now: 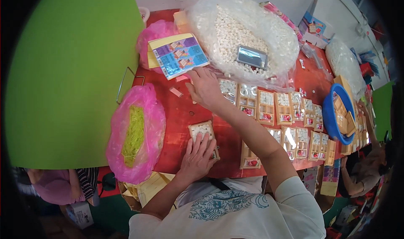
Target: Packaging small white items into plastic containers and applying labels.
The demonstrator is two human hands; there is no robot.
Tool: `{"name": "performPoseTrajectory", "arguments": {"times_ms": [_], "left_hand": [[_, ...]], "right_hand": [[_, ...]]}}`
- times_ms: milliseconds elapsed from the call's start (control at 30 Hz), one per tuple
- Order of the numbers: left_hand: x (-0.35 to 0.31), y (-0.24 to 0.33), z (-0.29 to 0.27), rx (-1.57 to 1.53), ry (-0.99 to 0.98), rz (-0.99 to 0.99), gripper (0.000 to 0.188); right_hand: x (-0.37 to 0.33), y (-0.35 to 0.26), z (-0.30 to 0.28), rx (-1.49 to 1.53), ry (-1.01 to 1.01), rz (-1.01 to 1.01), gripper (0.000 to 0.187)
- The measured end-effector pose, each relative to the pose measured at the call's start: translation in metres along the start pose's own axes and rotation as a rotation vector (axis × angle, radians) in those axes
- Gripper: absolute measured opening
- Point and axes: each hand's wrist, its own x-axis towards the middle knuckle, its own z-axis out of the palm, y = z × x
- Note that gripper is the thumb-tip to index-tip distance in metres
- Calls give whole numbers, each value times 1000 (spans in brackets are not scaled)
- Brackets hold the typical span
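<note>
My left hand (198,157) lies with its fingers spread over a small wooden compartment box (201,128) near the table's front edge. White cube-like pieces show in the box; the hand covers much of its lower part. My right hand (206,89) reaches across the table to a stack of printed blue and purple card sheets (179,56). Its fingertips are at the lower right corner of that stack, and its thumb stands apart from them. Small pink pieces (176,91) lie on the table to the left of this hand.
Rows of filled wooden boxes (266,106) stand on the red table (176,117) at the right. Behind them is a large clear bag of white pieces (235,28) with a grey tray (251,57). A pink bag of yellow-green strips (134,134) sits left; a blue basket (332,112) stands right.
</note>
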Motion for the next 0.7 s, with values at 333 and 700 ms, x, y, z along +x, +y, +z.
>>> {"name": "performPoseTrajectory", "arguments": {"times_ms": [333,700], "left_hand": [[-3,-1,-19,-145,167,-10,60],[126,-100,-81,-1327,670,-606,27]], "right_hand": [[50,20,52,-480,113,-380,34],[31,-6,8,-235,163,-492,30]]}}
